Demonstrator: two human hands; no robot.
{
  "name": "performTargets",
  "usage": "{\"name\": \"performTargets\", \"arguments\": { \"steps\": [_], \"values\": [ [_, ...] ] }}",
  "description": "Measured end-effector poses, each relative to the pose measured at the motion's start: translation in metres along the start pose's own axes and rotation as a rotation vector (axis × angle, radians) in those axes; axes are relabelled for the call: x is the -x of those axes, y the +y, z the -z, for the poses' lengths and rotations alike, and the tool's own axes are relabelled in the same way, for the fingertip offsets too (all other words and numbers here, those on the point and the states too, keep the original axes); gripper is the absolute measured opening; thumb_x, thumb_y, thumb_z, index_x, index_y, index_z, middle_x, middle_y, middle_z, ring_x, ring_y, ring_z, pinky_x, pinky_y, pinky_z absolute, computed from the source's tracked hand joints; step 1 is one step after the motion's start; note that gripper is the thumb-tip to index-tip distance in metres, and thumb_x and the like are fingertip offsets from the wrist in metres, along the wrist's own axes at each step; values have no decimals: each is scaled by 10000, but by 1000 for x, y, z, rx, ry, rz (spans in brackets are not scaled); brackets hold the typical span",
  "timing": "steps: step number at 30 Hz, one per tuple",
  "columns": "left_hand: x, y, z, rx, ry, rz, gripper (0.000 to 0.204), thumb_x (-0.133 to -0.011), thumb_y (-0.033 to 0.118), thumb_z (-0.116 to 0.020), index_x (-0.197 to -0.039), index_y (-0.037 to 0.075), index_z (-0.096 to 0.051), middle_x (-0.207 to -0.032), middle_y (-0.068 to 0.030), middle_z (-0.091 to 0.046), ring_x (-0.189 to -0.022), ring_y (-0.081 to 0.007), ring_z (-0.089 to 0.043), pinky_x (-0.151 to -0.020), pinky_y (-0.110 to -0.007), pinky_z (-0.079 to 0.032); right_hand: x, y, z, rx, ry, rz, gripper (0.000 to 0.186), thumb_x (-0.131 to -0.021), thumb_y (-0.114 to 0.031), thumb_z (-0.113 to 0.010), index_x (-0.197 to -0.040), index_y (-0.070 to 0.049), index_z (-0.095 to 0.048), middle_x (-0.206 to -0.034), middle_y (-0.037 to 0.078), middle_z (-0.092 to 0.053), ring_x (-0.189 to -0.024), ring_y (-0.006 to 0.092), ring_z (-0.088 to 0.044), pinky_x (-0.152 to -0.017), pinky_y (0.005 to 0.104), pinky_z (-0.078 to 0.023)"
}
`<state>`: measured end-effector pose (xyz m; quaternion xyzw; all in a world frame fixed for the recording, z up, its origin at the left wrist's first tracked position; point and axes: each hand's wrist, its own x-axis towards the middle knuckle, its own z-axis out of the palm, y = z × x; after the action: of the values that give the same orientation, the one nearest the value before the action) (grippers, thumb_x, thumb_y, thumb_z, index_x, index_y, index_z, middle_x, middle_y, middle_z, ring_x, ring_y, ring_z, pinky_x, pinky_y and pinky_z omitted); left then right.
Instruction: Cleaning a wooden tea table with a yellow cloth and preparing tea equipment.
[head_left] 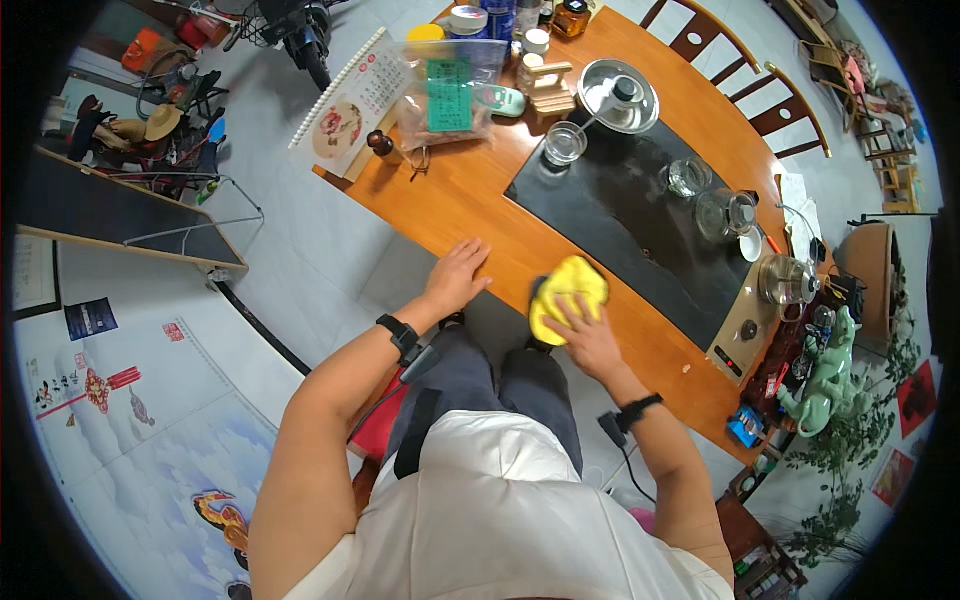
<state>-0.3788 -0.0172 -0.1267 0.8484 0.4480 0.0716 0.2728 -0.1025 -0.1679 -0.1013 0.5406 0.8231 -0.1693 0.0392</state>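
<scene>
My left hand is open, fingers resting along the front edge of the wooden table, holding nothing. To its right, my right hand grips a folded yellow cloth against the same edge, fingers over the cloth. Beyond the cloth lies a black tray bearing a small glass cup, a glass bowl and a glass pot. A steel lidded pot stands at its back.
A spiral calendar, clear bag and jars crowd the table's back left. A kettle and green figurine are at the right. Chairs stand behind; a scooter is at the upper left.
</scene>
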Motion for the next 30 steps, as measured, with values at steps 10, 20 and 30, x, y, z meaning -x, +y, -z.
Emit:
{"name": "performTargets", "arguments": {
  "steps": [10,20,30],
  "values": [
    [38,-118,93,48,141,121,423,-825,143,-684,-1224,38,-592,-1345,-187,-507,-1258,-353,-456,-1044,-408,-382,-252,-110,11,-32,168,234,455,-847,-175,-540,-1289,-283,-564,-1540,-61,-270,-1422,218,-221,-1090,571,-272],
    [13,-143,102,113,51,-29,427,-842,181,-673,-1236,44,-587,-1342,-188,-512,-1249,-352,-463,-1039,-402,-386,-100,-44,12,-5,14,-152,657,-749,-144,-653,-1355,-338,-489,-1543,-7,-282,-1407,287,-279,-1050,529,-330],
    [-38,-112,91,207,119,90,447,-859,210,-640,-1240,-2,-544,-1248,-209,-554,-1154,-361,-517,-949,-407,-439,19,-42,-14,-97,78,-669,658,-774,-102,-637,-1391,-248,-459,-1546,111,-252,-1413,382,-226,-1048,504,-334]
  ]
}}
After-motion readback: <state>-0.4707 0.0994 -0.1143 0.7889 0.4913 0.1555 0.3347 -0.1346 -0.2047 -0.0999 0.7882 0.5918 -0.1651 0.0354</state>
